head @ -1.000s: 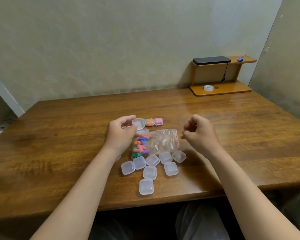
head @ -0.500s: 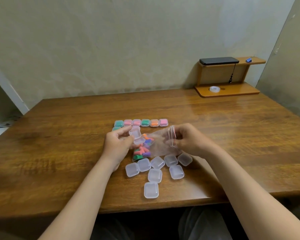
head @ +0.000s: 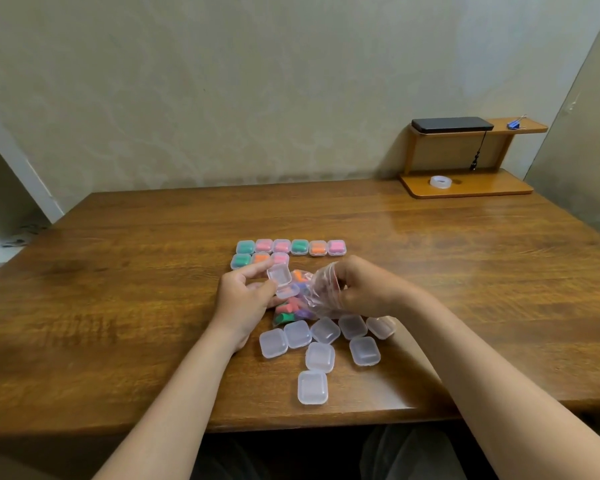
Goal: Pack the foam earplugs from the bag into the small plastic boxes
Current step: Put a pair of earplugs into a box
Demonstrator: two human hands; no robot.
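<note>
Your left hand is over the middle of the wooden table. Its thumb and fingers are curled round one small box and pinch it just above the tabletop. That clear box is open, with its lid hanging from the hinge on the side nearer you. You cannot tell from here whether anything is inside it.

Just behind that hand, farther from you, sit the filled boxes. They are shut and lined up in two rows: six in the back row and three in the shorter row in front of it. Green, pink and orange show through their lids.

Right of the held box is the bag, clear plastic and crumpled, with its lower end resting on the table between your hands. The earplugs are heaped in that lower end, a mix of pink, green, purple and orange, close beside your left palm.

Your right hand grips the bag's upper end. Its fingers are bent into the bunched plastic and hold the mouth up off the table.

Nearer you, below both hands, the empty boxes lie in a loose cluster. There are eight of them, all shut. Five make a rough row just beside the bag, and three lie closer to the table's front edge.

At the far right corner, well apart from all this, a small wooden shelf stands against the wall. A roll of tape lies on its lower board, and a flat black device and a blue clip lie on top.
</note>
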